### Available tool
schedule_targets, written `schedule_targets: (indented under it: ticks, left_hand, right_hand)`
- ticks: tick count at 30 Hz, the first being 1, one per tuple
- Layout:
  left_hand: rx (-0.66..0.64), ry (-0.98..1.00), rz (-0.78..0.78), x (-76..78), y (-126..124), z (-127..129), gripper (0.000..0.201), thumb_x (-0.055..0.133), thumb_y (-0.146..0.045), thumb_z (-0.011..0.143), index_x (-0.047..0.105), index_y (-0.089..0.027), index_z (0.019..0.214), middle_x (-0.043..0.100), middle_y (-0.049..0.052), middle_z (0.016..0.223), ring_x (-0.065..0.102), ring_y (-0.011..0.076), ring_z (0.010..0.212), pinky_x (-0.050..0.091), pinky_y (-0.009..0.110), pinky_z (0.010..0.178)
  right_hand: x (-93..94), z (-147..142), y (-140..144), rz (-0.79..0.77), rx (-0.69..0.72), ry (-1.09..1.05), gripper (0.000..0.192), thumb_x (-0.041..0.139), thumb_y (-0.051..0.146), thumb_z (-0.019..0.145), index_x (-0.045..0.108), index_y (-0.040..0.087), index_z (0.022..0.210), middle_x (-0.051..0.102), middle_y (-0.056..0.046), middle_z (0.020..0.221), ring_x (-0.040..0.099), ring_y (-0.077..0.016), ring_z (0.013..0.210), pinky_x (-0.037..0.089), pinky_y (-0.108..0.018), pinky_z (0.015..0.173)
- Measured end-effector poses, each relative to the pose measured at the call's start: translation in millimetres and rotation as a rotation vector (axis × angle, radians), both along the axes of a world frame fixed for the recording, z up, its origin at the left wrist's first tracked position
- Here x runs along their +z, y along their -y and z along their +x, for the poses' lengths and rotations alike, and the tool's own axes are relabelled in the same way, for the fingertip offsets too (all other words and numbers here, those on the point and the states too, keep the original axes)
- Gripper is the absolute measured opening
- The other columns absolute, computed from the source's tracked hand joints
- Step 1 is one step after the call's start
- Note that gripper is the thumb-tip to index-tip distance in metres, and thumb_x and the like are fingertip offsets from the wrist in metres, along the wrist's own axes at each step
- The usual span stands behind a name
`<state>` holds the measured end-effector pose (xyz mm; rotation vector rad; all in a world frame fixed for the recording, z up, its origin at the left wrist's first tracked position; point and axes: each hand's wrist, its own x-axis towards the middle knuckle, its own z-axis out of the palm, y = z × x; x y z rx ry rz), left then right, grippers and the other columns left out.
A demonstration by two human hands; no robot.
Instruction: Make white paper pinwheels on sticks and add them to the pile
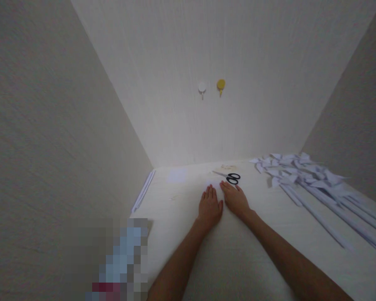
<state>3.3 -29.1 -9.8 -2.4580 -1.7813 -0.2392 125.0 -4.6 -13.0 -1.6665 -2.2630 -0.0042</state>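
My left hand (210,205) lies palm down on the table, fingers stretched forward over the near part of a small white paper piece (212,182). Close beside it, my right hand (235,200) rests with extended fingers, its fingertips at the paper's right edge. The hands cover part of this paper. Just beyond my right hand is a pair of scissors (228,175) with black handles, blades pointing left. A flat white paper sheet (177,175) lies further left.
Folded white paper pieces (301,169) are heaped at the right, with long paper tubes (319,221) reaching toward me. More thin paper tubes (143,191) lie along the left edge. A white hook (202,87) and a yellow hook (221,84) are on the wall. The lower left is pixelated.
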Motion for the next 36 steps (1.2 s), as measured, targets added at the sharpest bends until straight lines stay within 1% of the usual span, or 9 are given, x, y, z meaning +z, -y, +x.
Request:
schedule_targets:
  ticks: [9,14,17,20,22,25,29,34,36]
  left_hand:
    - [0.096,-0.021,-0.012,9.7,32.5,-33.3,0.052,0.02,-0.032,0.083,0.029,-0.002,0.124,0.027,0.017,0.133,0.023,0.0211,0.122,0.023,0.036,0.098]
    - [0.156,-0.006,0.044,6.1,41.9,-39.6,0.052,0.024,-0.03,0.081,0.034,0.002,0.12,0.031,0.021,0.129,0.026,0.0242,0.121,0.025,0.038,0.097]
    - [0.167,0.037,0.093,4.2,34.6,-37.7,0.051,0.028,-0.029,0.079,0.034,0.001,0.12,0.028,0.021,0.131,0.022,0.0258,0.122,0.026,0.04,0.096]
    - [0.06,0.097,0.117,5.2,18.4,-30.5,0.052,0.03,-0.025,0.077,0.027,-0.002,0.124,0.025,0.017,0.134,0.019,0.0227,0.124,0.026,0.037,0.097]
    - [-0.017,0.132,0.106,5.6,6.5,-24.1,0.05,0.03,-0.024,0.077,0.03,-0.003,0.122,0.026,0.016,0.133,0.019,0.0213,0.124,0.026,0.036,0.097]
    - [-0.069,0.173,0.092,3.3,-5.8,-15.7,0.048,0.028,-0.023,0.079,0.033,-0.003,0.121,0.033,0.016,0.13,0.024,0.0189,0.122,0.025,0.032,0.098]
    - [-0.08,0.183,0.056,-1.7,-8.7,-12.7,0.047,0.026,-0.026,0.081,0.036,-0.004,0.12,0.036,0.014,0.129,0.028,0.018,0.12,0.023,0.031,0.099]
    - [-0.094,0.183,0.04,-3.6,-7.9,-15.2,0.046,0.024,-0.026,0.081,0.034,-0.007,0.122,0.034,0.012,0.13,0.026,0.0163,0.121,0.021,0.031,0.1]
    - [-0.088,0.183,0.035,-3.5,-8.0,-16.1,0.046,0.025,-0.026,0.081,0.034,-0.007,0.122,0.034,0.012,0.13,0.026,0.0165,0.122,0.021,0.031,0.1]
  right_hand:
    - [2.4,-0.8,-0.2,-0.029,-0.018,-0.021,0.046,0.03,0.013,0.077,0.036,0.014,0.123,0.035,-0.006,0.131,0.031,-0.0148,0.119,0.019,-0.037,0.096]
    - [5.8,-4.3,-0.4,0.011,-0.036,0.001,0.042,0.029,0.019,0.08,0.039,0.015,0.121,0.04,-0.006,0.127,0.034,-0.0142,0.117,0.023,-0.037,0.095]
    - [5.7,-5.2,-1.6,0.003,-0.033,-0.011,0.042,0.029,0.019,0.079,0.04,0.015,0.12,0.04,-0.007,0.127,0.034,-0.0145,0.117,0.023,-0.038,0.095]
    - [5.6,-4.9,-2.2,0.002,-0.032,-0.008,0.042,0.029,0.018,0.08,0.04,0.016,0.12,0.041,-0.008,0.127,0.034,-0.0149,0.117,0.023,-0.039,0.094]
    - [5.6,-4.5,-2.6,0.002,-0.026,0.006,0.041,0.029,0.017,0.08,0.041,0.015,0.119,0.041,-0.009,0.127,0.034,-0.0151,0.117,0.024,-0.039,0.094]
    - [4.8,-3.9,-3.4,0.001,-0.001,0.032,0.041,0.029,0.017,0.08,0.042,0.014,0.119,0.041,-0.009,0.126,0.034,-0.0162,0.117,0.024,-0.039,0.094]
    - [2.6,-3.4,-3.8,0.01,0.045,0.059,0.041,0.029,0.015,0.08,0.042,0.011,0.119,0.039,-0.011,0.127,0.033,-0.019,0.118,0.026,-0.039,0.094]
    - [2.8,-5.2,-2.0,-0.023,0.247,0.05,0.041,0.028,0.015,0.081,0.041,0.012,0.12,0.039,-0.008,0.128,0.032,-0.0143,0.118,0.027,-0.034,0.096]
    - [4.5,-5.9,-1.2,-0.05,0.227,0.028,0.04,0.027,0.019,0.083,0.042,0.016,0.12,0.043,-0.006,0.125,0.035,-0.0133,0.117,0.027,-0.035,0.096]
